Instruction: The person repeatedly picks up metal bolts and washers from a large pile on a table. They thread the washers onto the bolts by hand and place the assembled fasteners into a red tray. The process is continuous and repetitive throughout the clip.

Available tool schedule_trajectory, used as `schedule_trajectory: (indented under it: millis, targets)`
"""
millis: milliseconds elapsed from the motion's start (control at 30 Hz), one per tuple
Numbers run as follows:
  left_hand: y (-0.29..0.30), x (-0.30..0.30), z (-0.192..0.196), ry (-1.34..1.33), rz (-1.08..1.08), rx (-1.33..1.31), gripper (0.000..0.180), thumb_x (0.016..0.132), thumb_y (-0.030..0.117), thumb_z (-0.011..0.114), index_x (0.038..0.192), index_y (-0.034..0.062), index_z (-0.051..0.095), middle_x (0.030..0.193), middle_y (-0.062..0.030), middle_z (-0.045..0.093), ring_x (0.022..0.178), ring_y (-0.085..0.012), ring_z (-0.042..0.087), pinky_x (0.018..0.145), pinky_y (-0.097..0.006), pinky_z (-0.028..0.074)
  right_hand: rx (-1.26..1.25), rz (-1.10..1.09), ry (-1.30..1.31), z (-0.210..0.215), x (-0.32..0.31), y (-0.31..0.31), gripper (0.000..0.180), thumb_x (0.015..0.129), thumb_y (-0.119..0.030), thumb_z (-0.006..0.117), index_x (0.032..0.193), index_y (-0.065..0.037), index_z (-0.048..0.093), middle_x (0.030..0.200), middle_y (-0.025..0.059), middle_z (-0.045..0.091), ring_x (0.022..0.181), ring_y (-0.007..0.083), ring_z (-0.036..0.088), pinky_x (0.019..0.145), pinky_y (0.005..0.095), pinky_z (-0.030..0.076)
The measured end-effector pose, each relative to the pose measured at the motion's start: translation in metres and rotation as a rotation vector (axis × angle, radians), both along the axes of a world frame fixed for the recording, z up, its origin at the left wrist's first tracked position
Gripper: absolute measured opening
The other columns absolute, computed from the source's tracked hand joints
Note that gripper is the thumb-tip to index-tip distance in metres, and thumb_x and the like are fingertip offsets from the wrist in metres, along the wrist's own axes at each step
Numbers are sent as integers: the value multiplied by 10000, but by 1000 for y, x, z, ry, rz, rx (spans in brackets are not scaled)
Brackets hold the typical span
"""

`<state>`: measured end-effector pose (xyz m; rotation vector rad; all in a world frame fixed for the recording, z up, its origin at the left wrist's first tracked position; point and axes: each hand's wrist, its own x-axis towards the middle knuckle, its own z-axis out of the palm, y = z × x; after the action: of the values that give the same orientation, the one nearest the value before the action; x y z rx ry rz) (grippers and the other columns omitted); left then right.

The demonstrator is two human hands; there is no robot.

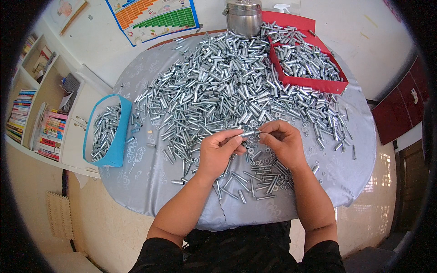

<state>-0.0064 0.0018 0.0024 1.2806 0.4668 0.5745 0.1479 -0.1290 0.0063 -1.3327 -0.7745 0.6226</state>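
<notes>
Over the near middle of the table, one metal sleeve-like piece (248, 133) is held up between both hands. Left hand (218, 152) has its left end pinched, thumb to fingertip; right hand (283, 142) has its fingertips closed at the right end. Can't tell whether a small nut or washer is in that right pinch too. Reads as mid-cycle on this unit: being worked, not yet set down. Large loose pile (218, 82) of sleeves and bolts covers most of the tablecloth (136, 186), with bare bolts (271, 184) and small washers or nuts near the wrists. Blue bin (120, 139) at left and red box (314, 85) at far right both carry similar parts; can't tell finished from stock. My read: plenty left, going by pile size; no completion count possible.
</notes>
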Motion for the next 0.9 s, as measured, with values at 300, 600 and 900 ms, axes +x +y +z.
schedule_trajectory:
  millis: [300,600,900]
  targets:
    - [-1,-1,2,8,-1,-6,235,902,35,626,1124,-41,639,977,-158,709,740,-164,688,668,-281,589,-5,20,97,9,-4,-1,96,860,1,660,951,14,637,895,52,670,772,105,632,712,249,520]
    - [0,0,1,1,-8,-15,229,899,31,628,1114,-46,644,975,-158,710,739,-164,686,663,-282,590,-37,29,76,9,0,-2,132,871,-16,661,1000,5,676,893,36,671,773,96,621,698,241,514]
    - [-1,0,2,8,-40,-8,226,900,24,622,1114,-44,648,976,-153,710,735,-163,683,664,-281,586,-84,69,18,7,0,-1,170,853,-40,695,1017,4,683,875,33,672,753,86,609,670,230,497]
